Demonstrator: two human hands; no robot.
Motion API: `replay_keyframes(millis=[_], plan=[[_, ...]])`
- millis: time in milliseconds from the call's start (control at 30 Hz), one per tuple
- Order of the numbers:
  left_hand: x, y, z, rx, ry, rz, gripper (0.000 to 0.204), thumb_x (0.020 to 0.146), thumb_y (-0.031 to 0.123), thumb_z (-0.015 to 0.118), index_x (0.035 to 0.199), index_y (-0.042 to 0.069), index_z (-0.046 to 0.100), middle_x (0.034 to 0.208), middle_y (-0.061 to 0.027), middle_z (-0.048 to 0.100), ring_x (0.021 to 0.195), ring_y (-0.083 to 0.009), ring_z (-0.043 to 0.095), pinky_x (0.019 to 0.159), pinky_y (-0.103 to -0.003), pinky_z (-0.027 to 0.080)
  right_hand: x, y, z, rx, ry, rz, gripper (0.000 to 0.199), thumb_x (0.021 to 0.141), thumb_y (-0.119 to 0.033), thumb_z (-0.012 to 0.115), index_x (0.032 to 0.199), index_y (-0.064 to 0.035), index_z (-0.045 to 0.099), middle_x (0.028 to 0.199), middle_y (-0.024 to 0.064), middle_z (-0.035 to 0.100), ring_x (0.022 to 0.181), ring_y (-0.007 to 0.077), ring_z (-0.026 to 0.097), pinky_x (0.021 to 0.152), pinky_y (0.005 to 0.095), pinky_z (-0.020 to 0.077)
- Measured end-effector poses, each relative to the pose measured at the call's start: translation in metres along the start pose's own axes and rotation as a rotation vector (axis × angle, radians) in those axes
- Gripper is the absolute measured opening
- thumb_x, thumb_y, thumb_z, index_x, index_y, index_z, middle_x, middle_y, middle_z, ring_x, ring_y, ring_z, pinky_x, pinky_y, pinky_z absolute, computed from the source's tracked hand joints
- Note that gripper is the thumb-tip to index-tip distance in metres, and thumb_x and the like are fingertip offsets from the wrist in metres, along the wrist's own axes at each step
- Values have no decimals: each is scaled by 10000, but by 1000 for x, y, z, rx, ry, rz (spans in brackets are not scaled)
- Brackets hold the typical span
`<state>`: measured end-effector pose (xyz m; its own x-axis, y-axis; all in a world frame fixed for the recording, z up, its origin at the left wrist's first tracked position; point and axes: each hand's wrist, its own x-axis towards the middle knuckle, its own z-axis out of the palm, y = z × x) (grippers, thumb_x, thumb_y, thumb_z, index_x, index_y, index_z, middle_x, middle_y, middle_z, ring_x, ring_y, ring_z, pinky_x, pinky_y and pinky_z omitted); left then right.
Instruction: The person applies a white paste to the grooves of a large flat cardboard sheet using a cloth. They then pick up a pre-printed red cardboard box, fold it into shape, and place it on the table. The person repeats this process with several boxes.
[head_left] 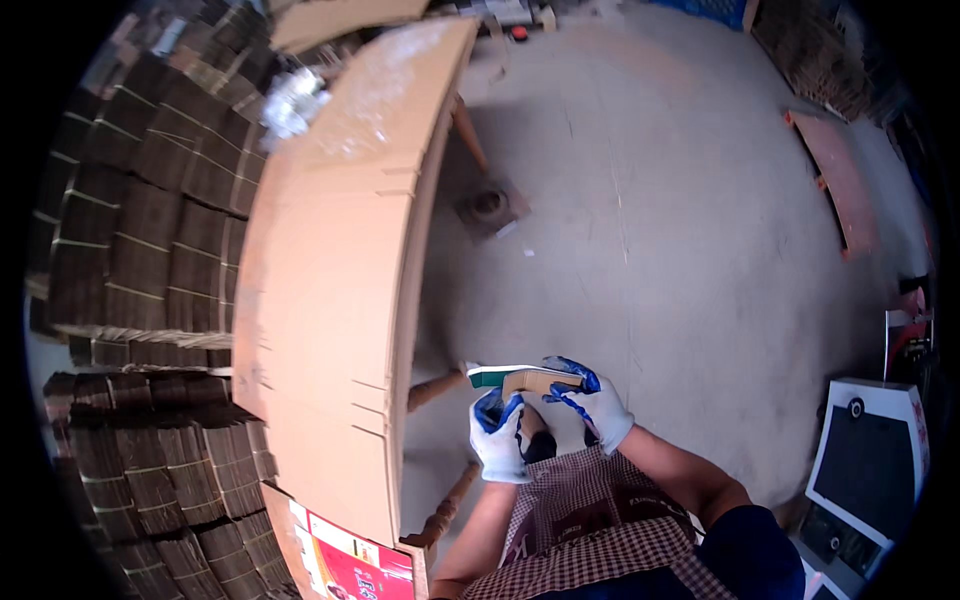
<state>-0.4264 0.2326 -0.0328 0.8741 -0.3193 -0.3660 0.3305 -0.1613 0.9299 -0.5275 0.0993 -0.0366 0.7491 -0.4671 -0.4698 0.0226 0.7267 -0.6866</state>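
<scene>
Head view: small cardboard piece (540, 382) held above the floor (600, 220), off the right edge of the bench (325, 280). Fingers of left hand (497, 437) and right hand (592, 396) clamped on it. Piece bent; folding judged partway, completion uncertain. Contents: none discernible.

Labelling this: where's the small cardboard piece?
In the head view, the small cardboard piece is below centre, held by left hand and right hand, right of the table.

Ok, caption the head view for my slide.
Gloved hands hold a bent cardboard piece beside a long cardboard-topped table.
</scene>
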Motion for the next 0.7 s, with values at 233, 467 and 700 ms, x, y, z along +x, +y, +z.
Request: replay_keyframes(millis=[233, 467, 700], plan=[[-65, 120, -6, -120, -317, 277, 404, 944, 75, 597, 1330, 9, 494, 1181, -124, 628, 1085, -231, 609, 935, -342, 489, -77, -76, 79, -101, -196, -178, 484, 900, -18, 663, 1350, 45, 495, 1281, 109, 602, 1118, 166, 603, 967, 283, 511], [-118, 210, -26, -123, -108, 450, 306, 878, 20, 594, 1175, -51, 619, 1070, -98, 667, 946, -161, 620, 888, -282, 484, -130, -137, 101, -649, -430, -422, 876, 847, -66, 718, 1544, -91, 188, 1538, 137, 343, 1359, 257, 424, 1084, 363, 410], [-123, 218, -21, 75, -209, 465, 382, 822, -15, 638, 1203, 1, 629, 1061, -89, 702, 841, -116, 661, 719, -249, 539, -148, -153, 122, -1115, -464, -543, 802, 883, -164, 651, 1535, -75, 191, 1521, 225, 332, 1372, 365, 399, 1107, 412, 367]])
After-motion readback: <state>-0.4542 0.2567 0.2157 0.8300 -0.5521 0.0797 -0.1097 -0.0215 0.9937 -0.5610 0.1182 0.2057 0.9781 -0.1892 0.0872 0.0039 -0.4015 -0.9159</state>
